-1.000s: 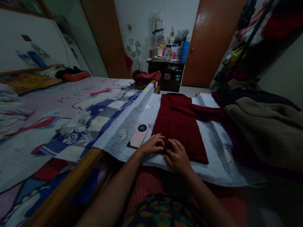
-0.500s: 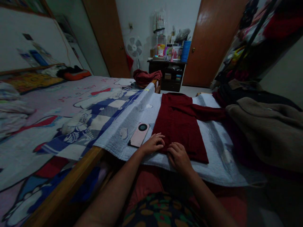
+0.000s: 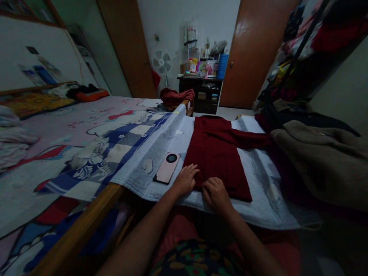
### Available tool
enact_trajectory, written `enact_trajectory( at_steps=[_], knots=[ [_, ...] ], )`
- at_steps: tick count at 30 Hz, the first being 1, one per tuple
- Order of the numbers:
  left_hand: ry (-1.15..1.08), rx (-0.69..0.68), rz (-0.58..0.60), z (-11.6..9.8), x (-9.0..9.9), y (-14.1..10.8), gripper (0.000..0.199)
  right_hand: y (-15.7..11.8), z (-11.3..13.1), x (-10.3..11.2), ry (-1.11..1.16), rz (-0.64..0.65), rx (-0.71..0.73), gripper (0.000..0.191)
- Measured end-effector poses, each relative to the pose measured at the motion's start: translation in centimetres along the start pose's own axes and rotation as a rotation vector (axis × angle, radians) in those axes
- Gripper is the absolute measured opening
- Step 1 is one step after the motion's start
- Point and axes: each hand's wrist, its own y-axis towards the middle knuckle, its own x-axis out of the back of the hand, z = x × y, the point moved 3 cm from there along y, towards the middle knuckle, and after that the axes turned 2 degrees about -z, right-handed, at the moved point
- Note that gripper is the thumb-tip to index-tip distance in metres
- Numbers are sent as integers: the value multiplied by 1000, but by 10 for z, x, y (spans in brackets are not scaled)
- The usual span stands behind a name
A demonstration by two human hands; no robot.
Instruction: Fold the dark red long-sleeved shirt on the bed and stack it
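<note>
A dark red long-sleeved shirt (image 3: 218, 161) lies flat on a pale blue quilted cloth (image 3: 175, 197), one sleeve stretched out to the right. My left hand (image 3: 186, 180) rests on the shirt's lower left corner, its fingers extended and flat. Beside it, my right hand (image 3: 217, 194) is at the bottom hem with bent fingers closed on the fabric; the fingertips and thumb are partly hidden. Just left of the shirt, a pink phone (image 3: 167, 168) with a round black camera ring lies on the cloth.
On the left is a bed with a printed sheet (image 3: 86, 111) and a wooden rail (image 3: 83, 226). Brown and dark clothes (image 3: 316, 157) are heaped on the right. A rolled reddish cloth (image 3: 176, 97) sits at the far end, with a fan (image 3: 161, 62) and dark cabinet (image 3: 201, 94) behind.
My left hand has flattened and turned slightly on the shirt's corner. The right hand stays at the hem with little movement. The view has shifted slightly.
</note>
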Motion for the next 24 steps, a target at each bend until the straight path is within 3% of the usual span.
enact_trajectory(
  at_steps=[8,13,19,24],
  knots=[
    [132,-11,-11,-1,-4,-3,56,28,-5,8,-122,-11,-92,28],
    [221,23,-61,-2,-4,-6,59,22,-18,-14,-232,158,-175,53],
    [278,81,-66,-1,-4,-8,60,16,-20,-21,-281,220,-179,57],
    [277,98,-7,-6,11,4,51,17,-19,-20,-285,218,-177,57]
  ],
)
